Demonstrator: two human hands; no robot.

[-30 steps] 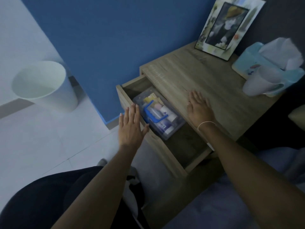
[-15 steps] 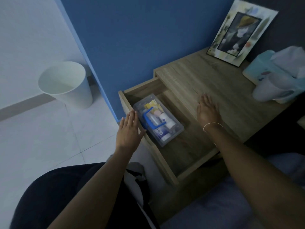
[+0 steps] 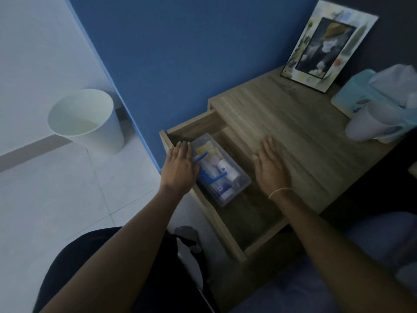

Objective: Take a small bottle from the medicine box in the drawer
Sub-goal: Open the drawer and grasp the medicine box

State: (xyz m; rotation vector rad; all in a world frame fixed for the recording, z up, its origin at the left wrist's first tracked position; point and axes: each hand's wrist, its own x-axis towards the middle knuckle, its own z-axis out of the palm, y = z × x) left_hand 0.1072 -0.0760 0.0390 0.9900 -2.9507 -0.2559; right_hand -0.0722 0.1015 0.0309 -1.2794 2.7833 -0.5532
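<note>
Dim room, blue wall behind a wooden bedside table; pale tiled floor, white waste bin standing well apart to the left. On the tabletop: a picture frame leaning at the back, a tissue box and a pale cup near the right edge.

Drawer stood pulled well out, so the opening step looked done. Inside, toward the back-left corner, sat the clear plastic medicine box, lid on as far as could be judged, a blue handle across its top. Through the plastic: several small white and blue containers and something yellow. Which of them was the small bottle could not be told; too dim and too small.

Left hand was flat, fingers together and extended, lying over the drawer's left wall with its inner edge against or just beside the box's left side. It gripped nothing. Right hand was spread, palm down, at the front edge of the tabletop just above the open drawer, a thin band at the wrist. It held nothing either.

Judgement: task about a third along. Drawer open, box located and reached. Left to do: open or lift the box, pick out the bottle, bring it clear. No bottle was in either hand yet.
</note>
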